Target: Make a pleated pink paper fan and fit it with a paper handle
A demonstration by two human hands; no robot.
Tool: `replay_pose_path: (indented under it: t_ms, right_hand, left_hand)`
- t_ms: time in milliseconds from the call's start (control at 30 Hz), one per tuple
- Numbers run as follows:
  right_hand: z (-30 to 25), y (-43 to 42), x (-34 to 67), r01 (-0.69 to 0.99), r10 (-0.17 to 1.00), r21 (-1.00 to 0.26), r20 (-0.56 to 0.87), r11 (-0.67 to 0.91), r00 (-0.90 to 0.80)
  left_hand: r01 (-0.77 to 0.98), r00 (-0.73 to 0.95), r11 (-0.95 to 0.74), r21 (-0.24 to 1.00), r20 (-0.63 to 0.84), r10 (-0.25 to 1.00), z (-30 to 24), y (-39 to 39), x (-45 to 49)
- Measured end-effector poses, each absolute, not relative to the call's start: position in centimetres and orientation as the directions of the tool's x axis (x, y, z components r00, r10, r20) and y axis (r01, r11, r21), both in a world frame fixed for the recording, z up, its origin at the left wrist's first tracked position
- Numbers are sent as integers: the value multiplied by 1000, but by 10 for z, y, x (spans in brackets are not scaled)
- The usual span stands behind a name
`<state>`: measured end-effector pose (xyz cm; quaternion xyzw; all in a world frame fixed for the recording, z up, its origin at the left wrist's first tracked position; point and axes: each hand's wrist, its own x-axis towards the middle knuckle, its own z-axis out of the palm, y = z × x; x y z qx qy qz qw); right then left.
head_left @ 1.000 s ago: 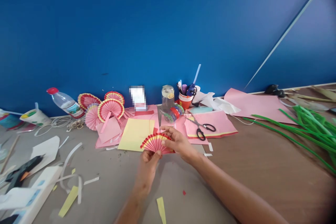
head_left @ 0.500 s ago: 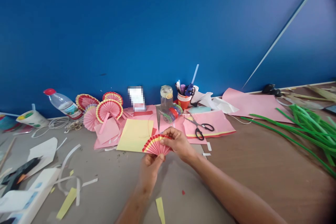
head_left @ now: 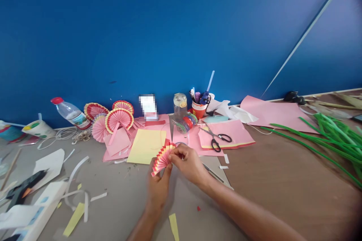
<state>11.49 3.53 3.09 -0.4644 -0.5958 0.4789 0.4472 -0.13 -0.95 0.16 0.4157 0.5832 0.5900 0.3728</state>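
A pleated paper fan (head_left: 163, 159), pink with yellow and red bands along its edge, is held between both hands above the grey tabletop. My left hand (head_left: 158, 184) is closed on its lower side, thumb pressed against the folds. With bent fingers, my right hand (head_left: 187, 161) pinches the fan's right part. Just behind the fan lies a yellow paper sheet (head_left: 146, 146) on pink sheets. Black-handled scissors (head_left: 216, 137) rest on pink paper (head_left: 237, 135) to the right. Finished-looking round paper fans (head_left: 119, 121) stand at the back left.
Along the blue wall stand a bottle with a red cap (head_left: 70, 113), a clear jar (head_left: 180, 107) and a red cup of pens (head_left: 198, 110). A glue gun (head_left: 25, 188) and a white power strip (head_left: 42, 211) lie left. Green stems (head_left: 333, 143) lie right.
The fan has tilted and moved slightly left, its pleats now showing more edge-on. My right hand has shifted left and down along it. A thin metal tool now shows beside my right wrist.
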Motion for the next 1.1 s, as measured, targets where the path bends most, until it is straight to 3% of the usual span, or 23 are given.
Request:
replay_pose_path:
  t_ms: [167,333,667,933,1100]
  right_hand:
    - [28,37,114,-109,985,-990,-75,-93,-156]
    - [28,39,117,-214,974,-964,-116,-157,-194]
    - [22,32,112,18,995,-995,98,98,10]
    - [24,35,111,-116,1000,-993,-10,-9,5]
    - [24,34,112,-22,999,-999,25,26,26]
  left_hand:
    - [402,-256,-249,881,369,894,-12,-10,-3]
    - [472,-203,-341,813,476,856,-15,-8,-5]
    - [310,-258,-157,938,242,935,-7,-10,4]
    - [254,-259,-176,951,242,935,-6,-9,2]
    - [216,-251,-140,966,194,948,-8,-10,4]
